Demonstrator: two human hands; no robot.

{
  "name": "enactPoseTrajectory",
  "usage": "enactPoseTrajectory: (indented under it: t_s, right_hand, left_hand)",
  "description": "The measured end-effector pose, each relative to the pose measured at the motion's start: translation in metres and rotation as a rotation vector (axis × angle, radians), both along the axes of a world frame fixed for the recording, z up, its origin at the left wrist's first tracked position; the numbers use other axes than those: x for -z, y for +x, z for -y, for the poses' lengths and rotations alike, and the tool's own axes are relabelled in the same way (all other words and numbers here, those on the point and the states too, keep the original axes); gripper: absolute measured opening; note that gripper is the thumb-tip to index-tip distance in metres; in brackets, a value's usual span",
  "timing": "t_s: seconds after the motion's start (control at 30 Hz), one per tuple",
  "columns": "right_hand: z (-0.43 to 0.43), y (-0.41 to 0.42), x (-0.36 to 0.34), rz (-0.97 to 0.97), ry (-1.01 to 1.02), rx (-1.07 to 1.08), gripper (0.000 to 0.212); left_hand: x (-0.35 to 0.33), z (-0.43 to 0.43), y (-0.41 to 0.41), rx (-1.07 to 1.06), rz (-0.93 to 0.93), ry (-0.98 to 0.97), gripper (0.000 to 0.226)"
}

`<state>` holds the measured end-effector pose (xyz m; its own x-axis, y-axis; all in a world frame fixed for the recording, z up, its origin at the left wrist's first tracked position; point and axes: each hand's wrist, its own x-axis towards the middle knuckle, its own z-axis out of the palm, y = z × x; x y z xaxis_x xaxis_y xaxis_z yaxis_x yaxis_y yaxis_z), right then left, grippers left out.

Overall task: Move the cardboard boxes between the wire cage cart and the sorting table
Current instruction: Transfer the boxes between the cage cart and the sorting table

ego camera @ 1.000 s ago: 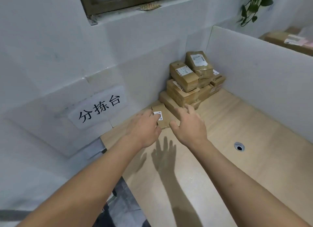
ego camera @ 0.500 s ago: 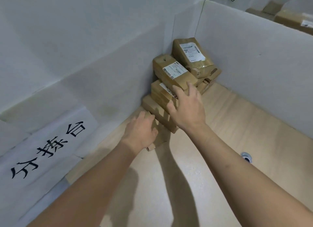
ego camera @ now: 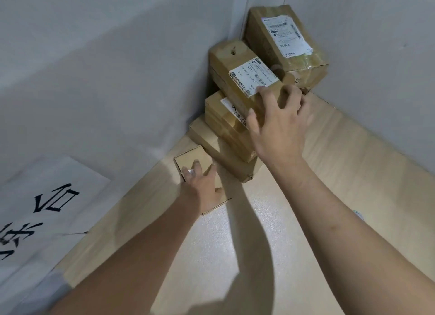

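Note:
Several brown cardboard boxes are stacked in the far corner of the light wooden sorting table. My right hand grips the near end of a tilted box with a white label, thumb on its left side and fingers curled over its top. Behind it a larger labelled box leans in the corner. Below lie a middle box and a long flat bottom box. My left hand rests flat on a small flat box lying on the table left of the stack.
White partition walls close the table on the left and the back right. A white paper sign with black characters hangs on the left wall. A cable hole shows at the right, partly behind my right forearm.
My view has moved closer to the corner. My right hand has risen from the stack's front and taken hold of the labelled box. The left hand stays on the small box.

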<state>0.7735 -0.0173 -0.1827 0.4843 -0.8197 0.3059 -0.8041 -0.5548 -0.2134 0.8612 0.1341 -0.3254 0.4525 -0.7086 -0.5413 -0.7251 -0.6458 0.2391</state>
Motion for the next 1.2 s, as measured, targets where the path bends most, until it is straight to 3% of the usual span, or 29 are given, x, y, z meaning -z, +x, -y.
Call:
enactPoseTrajectory:
  t_s: [0.07, 0.33, 0.4, 0.5, 0.57, 0.83, 1.2]
  right_hand:
    - [0.001, -0.002, 0.000, 0.001, -0.010, 0.012, 0.051]
    - [-0.007, -0.002, -0.008, 0.017, -0.007, 0.035, 0.068]
    - [-0.013, 0.000, -0.010, 0.021, 0.000, 0.067, 0.069]
    - [-0.013, 0.006, -0.010, 0.036, 0.025, 0.063, 0.071]
    - [-0.007, 0.011, -0.009, 0.052, 0.052, 0.013, 0.072]
    - [-0.023, 0.010, -0.025, -0.015, 0.013, -0.026, 0.072]
    - [-0.099, -0.045, -0.067, 0.036, 0.091, -0.096, 0.061]
  left_hand:
    - [0.015, -0.003, -0.008, 0.028, 0.027, 0.017, 0.074]
    - [0.025, -0.028, -0.003, 0.025, 0.148, -0.047, 0.015]
    - [0.024, -0.032, 0.006, 0.006, 0.144, -0.074, 0.027]
    - [0.024, -0.037, 0.014, -0.064, 0.181, -0.031, 0.089]
    - [0.029, -0.040, 0.014, -0.145, 0.179, -0.029, 0.102]
    - [0.000, -0.049, 0.017, -0.220, 0.150, -0.099, 0.090]
    - [-0.126, -0.084, -0.008, -0.198, 0.294, -0.311, 0.077]
